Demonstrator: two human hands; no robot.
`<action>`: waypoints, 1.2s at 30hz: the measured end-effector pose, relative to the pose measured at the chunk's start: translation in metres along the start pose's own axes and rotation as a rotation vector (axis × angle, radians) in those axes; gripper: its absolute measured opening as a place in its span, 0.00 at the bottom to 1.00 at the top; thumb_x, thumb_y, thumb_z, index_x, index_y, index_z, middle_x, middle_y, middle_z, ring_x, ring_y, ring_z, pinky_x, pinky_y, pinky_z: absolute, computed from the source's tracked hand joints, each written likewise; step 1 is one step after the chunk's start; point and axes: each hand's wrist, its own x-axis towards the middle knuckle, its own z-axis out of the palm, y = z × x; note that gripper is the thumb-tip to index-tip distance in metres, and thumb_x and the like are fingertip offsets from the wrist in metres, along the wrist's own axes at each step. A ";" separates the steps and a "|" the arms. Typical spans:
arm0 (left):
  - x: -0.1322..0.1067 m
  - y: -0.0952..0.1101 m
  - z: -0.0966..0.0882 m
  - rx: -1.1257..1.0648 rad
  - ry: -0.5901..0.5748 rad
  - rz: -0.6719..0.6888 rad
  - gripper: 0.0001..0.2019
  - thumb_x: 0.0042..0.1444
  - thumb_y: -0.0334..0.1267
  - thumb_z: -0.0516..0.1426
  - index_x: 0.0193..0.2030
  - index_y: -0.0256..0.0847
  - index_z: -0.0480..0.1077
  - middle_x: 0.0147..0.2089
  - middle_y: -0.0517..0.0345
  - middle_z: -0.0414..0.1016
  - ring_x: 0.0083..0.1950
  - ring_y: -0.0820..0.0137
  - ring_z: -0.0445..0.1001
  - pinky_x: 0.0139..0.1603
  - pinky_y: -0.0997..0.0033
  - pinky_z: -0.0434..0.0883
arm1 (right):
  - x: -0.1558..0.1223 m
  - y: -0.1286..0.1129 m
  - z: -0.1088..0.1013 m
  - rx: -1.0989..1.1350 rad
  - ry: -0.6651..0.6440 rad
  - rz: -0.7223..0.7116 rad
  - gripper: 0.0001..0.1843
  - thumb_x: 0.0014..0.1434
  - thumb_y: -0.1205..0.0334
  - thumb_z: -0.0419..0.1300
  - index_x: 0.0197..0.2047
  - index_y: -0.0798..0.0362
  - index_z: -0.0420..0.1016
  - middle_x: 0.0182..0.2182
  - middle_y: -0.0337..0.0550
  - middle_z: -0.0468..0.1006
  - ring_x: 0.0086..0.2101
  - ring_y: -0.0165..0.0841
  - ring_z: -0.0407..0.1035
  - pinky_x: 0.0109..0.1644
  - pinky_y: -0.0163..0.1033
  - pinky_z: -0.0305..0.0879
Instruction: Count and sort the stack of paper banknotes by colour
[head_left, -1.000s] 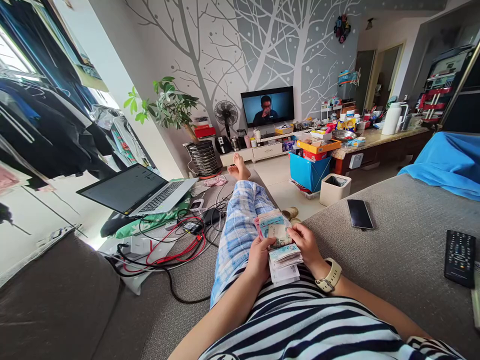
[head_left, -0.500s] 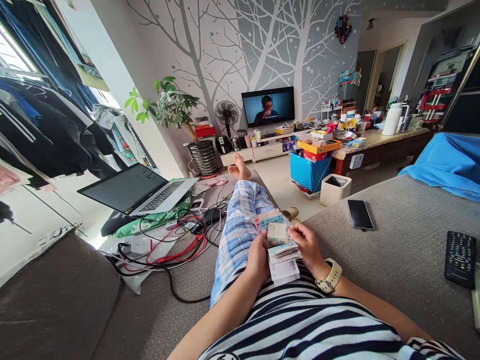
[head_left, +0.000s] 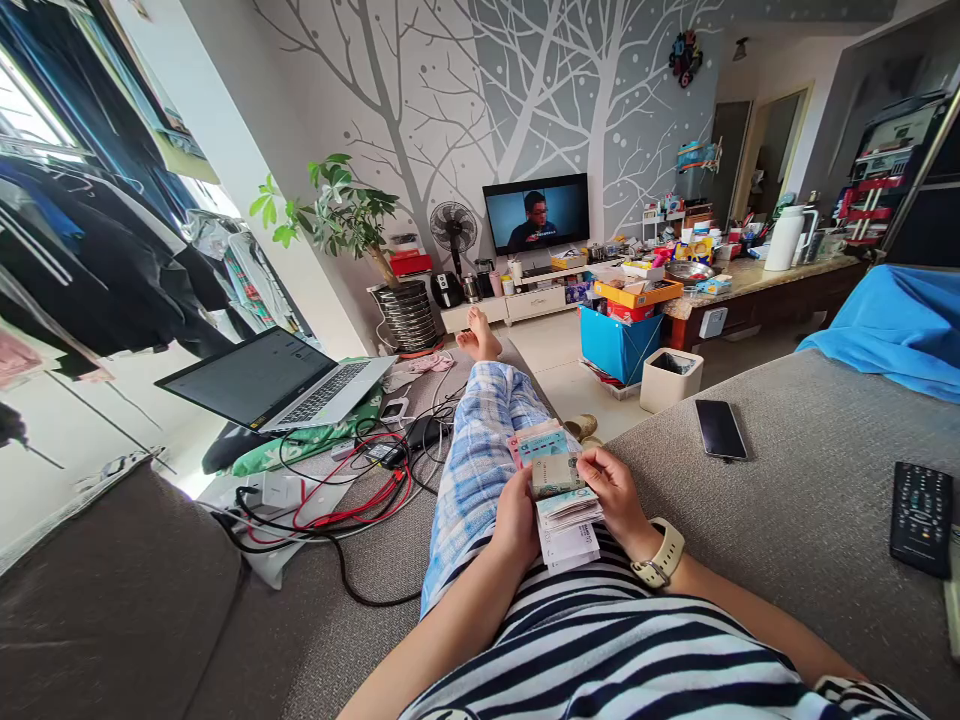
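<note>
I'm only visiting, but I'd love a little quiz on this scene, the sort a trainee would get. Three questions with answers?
1. What do the left hand and right hand both hold?
a) the remote control
b) banknotes
c) the phone

2. True or false: the laptop stands open.

3. Fill in the gap: the cream wrist strap is worn on the person's ____ arm.

Key: 1. b; 2. true; 3. right.

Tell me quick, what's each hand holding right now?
Left hand: closed on the banknotes, at their left edge.
Right hand: closed on the banknotes too, at their right edge.
</note>
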 end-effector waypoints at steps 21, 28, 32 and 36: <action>-0.001 0.000 -0.002 0.005 0.033 -0.041 0.13 0.50 0.40 0.58 0.41 0.35 0.74 0.35 0.49 0.80 0.40 0.58 0.80 0.45 0.57 0.75 | -0.003 -0.005 0.000 0.041 -0.013 0.002 0.17 0.61 0.49 0.57 0.27 0.52 0.67 0.22 0.35 0.62 0.25 0.29 0.55 0.29 0.35 0.54; -0.002 0.001 0.001 -0.030 0.046 -0.024 0.14 0.51 0.39 0.57 0.43 0.37 0.73 0.36 0.50 0.81 0.41 0.57 0.80 0.46 0.56 0.74 | -0.004 -0.003 0.003 0.126 -0.044 0.094 0.22 0.62 0.43 0.52 0.27 0.51 0.69 0.18 0.38 0.68 0.21 0.30 0.60 0.26 0.36 0.56; -0.001 0.000 0.000 -0.024 0.042 -0.007 0.14 0.50 0.38 0.58 0.43 0.36 0.73 0.37 0.49 0.81 0.41 0.57 0.79 0.46 0.57 0.74 | -0.004 -0.006 0.003 0.084 -0.058 0.084 0.18 0.58 0.47 0.59 0.25 0.52 0.68 0.19 0.37 0.69 0.22 0.29 0.61 0.28 0.36 0.59; -0.001 0.000 -0.001 -0.010 0.051 -0.006 0.12 0.49 0.38 0.59 0.41 0.37 0.73 0.36 0.51 0.80 0.41 0.58 0.79 0.46 0.57 0.74 | -0.002 -0.006 0.003 0.037 -0.008 0.106 0.17 0.53 0.48 0.64 0.26 0.51 0.66 0.19 0.34 0.66 0.21 0.28 0.59 0.26 0.35 0.57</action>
